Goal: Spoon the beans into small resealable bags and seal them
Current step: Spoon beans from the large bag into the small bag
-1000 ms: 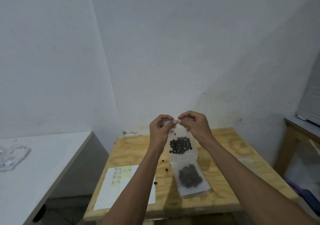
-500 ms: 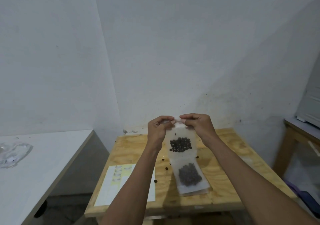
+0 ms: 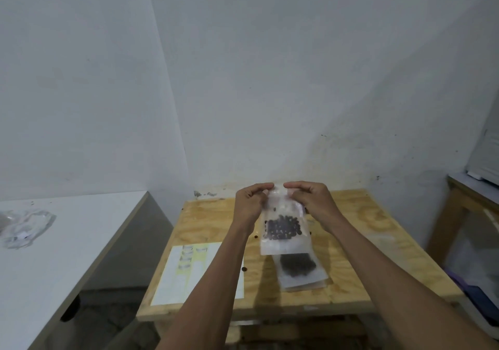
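Left hand (image 3: 249, 202) and right hand (image 3: 314, 200) pinch the top edge of a small clear plastic bag of dark beans (image 3: 283, 224), fingers curled on it, centre frame. Below it, filled clear bags (image 3: 299, 271) lie stacked on the light plywood table (image 3: 359, 247).

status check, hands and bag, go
Left hand and right hand pinch bag top, held above table. Beans inside. Nothing in the way.

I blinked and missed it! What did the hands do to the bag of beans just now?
The left hand and right hand were pinching the bag with fingertips touching at the middle of its top. Now they have slid apart toward its corners, so a strip of the top edge shows between them. Both still pinch the bag above the wooden table. The filled bags and paper sheet lie as before.
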